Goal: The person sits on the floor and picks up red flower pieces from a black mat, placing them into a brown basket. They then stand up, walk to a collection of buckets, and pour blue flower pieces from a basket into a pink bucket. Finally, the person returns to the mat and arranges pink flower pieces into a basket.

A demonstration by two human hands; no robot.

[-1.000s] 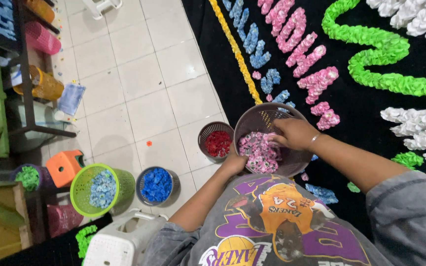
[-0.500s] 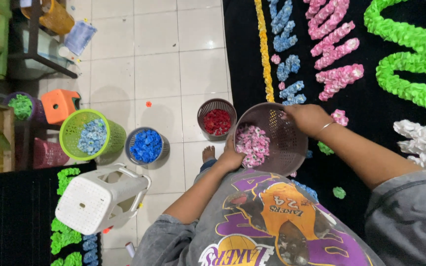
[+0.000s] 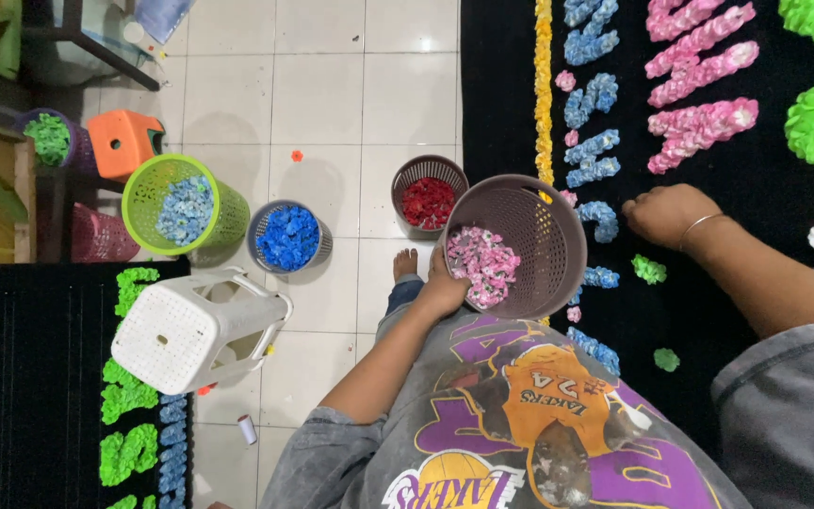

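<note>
White tiled floor [image 3: 322, 94] meets a black cloth [image 3: 765, 217] covered in pink, blue and green paper shapes. The left hand [image 3: 443, 292] grips the rim of a mauve basket [image 3: 539, 212] of pink flowers [image 3: 482, 266]; the right hand [image 3: 663, 213] rests half curled on the cloth, holding nothing I can tell

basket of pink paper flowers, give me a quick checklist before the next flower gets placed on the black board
1. Basket held: ok, the left hand grips its near rim.
2. Pink flowers in stock: ok, a heap lies on the basket's bottom.
3. Right hand at the board: ok, it rests on the black board below the pink rows.
4. Flower in the right hand: cannot tell, the fingers are curled.
5. Spare colours nearby: ok, the red basket and blue basket stand on the tiled floor.
</note>
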